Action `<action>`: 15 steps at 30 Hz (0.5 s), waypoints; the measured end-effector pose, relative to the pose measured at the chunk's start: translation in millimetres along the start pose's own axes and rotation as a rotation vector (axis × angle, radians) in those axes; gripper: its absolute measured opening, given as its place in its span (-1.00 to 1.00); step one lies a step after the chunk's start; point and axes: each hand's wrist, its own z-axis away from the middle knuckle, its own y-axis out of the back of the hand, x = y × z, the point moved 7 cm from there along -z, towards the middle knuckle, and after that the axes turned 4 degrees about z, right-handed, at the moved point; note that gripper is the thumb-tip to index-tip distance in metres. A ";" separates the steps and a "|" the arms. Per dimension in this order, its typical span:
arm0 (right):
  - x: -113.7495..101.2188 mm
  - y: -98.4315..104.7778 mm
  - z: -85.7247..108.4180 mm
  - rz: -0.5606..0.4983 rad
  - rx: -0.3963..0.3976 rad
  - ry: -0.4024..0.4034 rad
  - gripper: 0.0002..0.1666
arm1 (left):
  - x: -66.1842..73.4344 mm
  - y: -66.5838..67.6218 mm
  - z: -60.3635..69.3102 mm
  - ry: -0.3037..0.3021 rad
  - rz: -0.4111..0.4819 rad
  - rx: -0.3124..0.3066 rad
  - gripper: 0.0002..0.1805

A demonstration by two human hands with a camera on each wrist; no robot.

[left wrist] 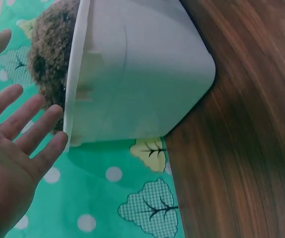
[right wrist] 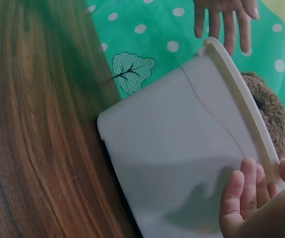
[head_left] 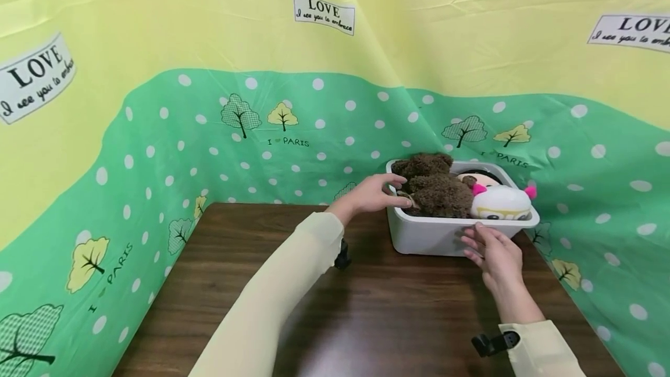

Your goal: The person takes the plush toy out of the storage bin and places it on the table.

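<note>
Left hand [head_left: 369, 194] at the left rim of the bin [head_left: 426, 237], fingers spread and over the edge. Grip wide, holding nothing; can't tell if the fingertips touch plush. Brown plush [head_left: 442, 194] fills the left part of the bin, its top poking above the back rim. White toy [head_left: 502, 201] with pink ears and yellow glasses lies in the bin's right part; doll [head_left: 483, 180] with dark hair sits behind it in the bin, mostly hidden. Right hand [head_left: 499, 255] just in front of the bin's front wall, toward its right end: thumb up by the rim, fingers loosely bent below. Grip part-way wide, no firm hold visible; thumb contact can't be told. Bin stands upright on the counter [head_left: 392, 319], toys inside.

Step in hand, my read: settling the toys in the bin or setting hands to it, toys already in. Next move probably calls for left fingers clear of the brown plush, then, if the bin is to shift, both hands closing on its rim, keeping it level.
</note>
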 end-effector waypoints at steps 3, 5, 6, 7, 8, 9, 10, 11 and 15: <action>0.1 0.2 -0.6 -0.013 -0.002 -0.014 -0.72 | 2.2 -4.7 -8.5 0.005 -0.022 -0.017 -0.23; 0.5 -0.5 -1.0 -0.022 -0.017 -0.030 -0.74 | 4.0 -6.3 -12.6 0.016 -0.048 -0.021 -0.24; 0.4 -0.8 -1.3 -0.028 -0.026 -0.037 -0.76 | 5.3 -6.9 -14.8 0.020 -0.062 -0.022 -0.24; 0.2 -1.0 -1.5 -0.034 -0.036 -0.043 -0.78 | 7.2 -7.5 -16.8 0.022 -0.075 -0.023 -0.24; -0.1 -1.3 -1.6 -0.040 -0.048 -0.049 -0.80 | 9.3 -8.1 -19.0 0.023 -0.089 -0.025 -0.24; -0.7 -1.3 -1.9 -0.047 -0.059 -0.053 -0.82 | 11.9 -8.9 -21.0 0.024 -0.100 -0.027 -0.24; -1.2 -1.0 -2.2 -0.055 -0.066 -0.057 -0.85 | 14.5 -9.7 -23.1 0.024 -0.113 -0.031 -0.24; -1.8 -0.5 -2.4 -0.065 -0.068 -0.059 -0.87 | 17.4 -10.8 -25.2 0.023 -0.126 -0.036 -0.23; -3.1 2.2 -3.3 -0.106 -0.041 -0.073 -0.91 | 27.4 -17.4 -34.0 0.010 -0.186 -0.043 -0.16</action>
